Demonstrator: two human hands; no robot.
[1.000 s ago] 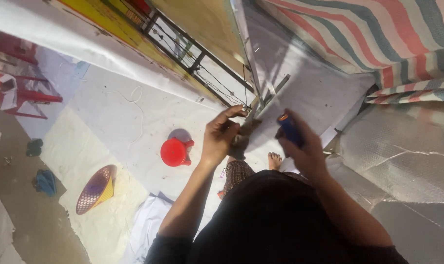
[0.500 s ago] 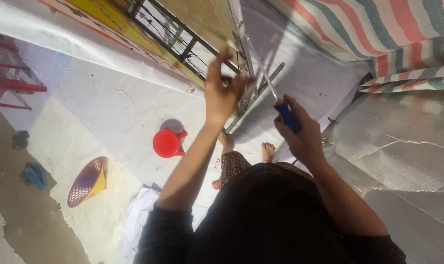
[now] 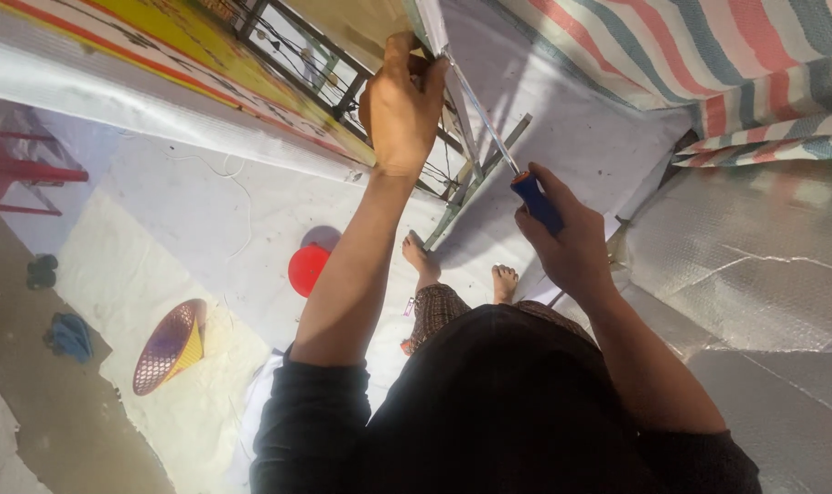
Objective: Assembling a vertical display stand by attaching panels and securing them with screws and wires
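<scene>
Left hand (image 3: 399,102) pinches sheet edge (image 3: 432,27); right hand (image 3: 570,240) grips blue-handled screwdriver (image 3: 535,201).

One view only, from a camera on the person's head. It looks steeply down past the dark-sleeved chest and arms to the bare feet (image 3: 462,270) and the white sheet (image 3: 205,229) on the floor far below. Both raised hands sit close to the lens, the left hand (image 3: 399,101) at the top edge, the right hand (image 3: 567,240) right of centre. A striped tarp (image 3: 709,55) fills the upper right corner. No second view to compare.
</scene>
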